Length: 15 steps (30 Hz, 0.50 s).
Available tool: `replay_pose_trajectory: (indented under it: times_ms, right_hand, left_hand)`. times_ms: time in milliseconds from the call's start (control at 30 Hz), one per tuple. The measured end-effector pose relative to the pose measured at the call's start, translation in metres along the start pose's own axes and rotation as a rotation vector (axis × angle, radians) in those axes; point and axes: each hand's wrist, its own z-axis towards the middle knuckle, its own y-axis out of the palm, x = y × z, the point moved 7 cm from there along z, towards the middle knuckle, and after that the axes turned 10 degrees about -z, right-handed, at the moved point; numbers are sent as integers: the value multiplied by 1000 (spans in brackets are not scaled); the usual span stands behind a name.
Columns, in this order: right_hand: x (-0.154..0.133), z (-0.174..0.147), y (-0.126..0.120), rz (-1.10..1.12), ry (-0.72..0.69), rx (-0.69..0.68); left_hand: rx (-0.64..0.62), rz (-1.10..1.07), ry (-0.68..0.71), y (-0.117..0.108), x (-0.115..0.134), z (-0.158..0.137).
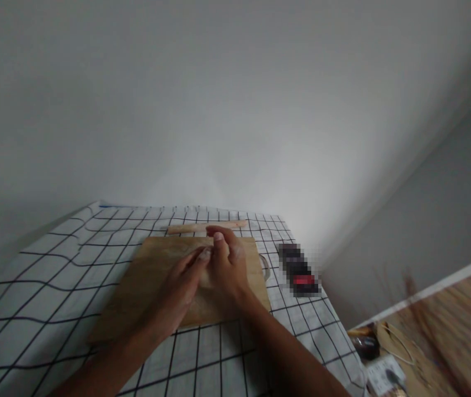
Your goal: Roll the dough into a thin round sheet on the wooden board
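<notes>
A pale lump of dough (pixel 205 277) shows between my hands, mostly hidden by them, low over a wooden cutting board (pixel 136 286). My left hand (pixel 188 278) is closed against its left side, thumb and fingertips whitened as if by flour. From the right, my right hand (pixel 230 264) curls round it with the thumb up and the fingers bent. Both hands meet near the board's middle. Whitish dust marks the board behind them. Beyond its far edge lies a wooden rolling pin (pixel 186 228), partly covered by my right hand.
A white tablecloth with black grid lines (pixel 74 264) covers the table, which meets a plain wall (pixel 202 110). The board's metal handle (pixel 266 267) sticks out rightward. Near the right edge lies a blurred-out dark and red object (pixel 299 270). On the floor is a white power strip (pixel 385 375).
</notes>
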Motion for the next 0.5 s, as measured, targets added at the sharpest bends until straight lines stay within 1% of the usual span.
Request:
replay_pose_trajectory:
  times_ms: [100, 167, 267, 333, 433, 500]
  right_hand:
    - [4, 4, -1, 71, -15, -80]
    - [-1, 0, 4, 58, -53, -131]
    - [-16, -8, 12, 28, -158, -174]
    - [-22, -11, 12, 48, -195, -164]
    - [-20, -12, 10, 76, -168, -151]
    - [-18, -13, 13, 71, -154, -176]
  left_hand:
    - [-103, 180, -7, 3, 1, 0]
    - [-94, 187, -11, -1, -1, 2]
    - [-28, 58, 7, -10, -5, 6]
    - [-15, -58, -13, -12, -8, 10]
    - [-44, -196, -109, -9, -14, 11]
    - [-84, -235, -160, -3, -15, 7]
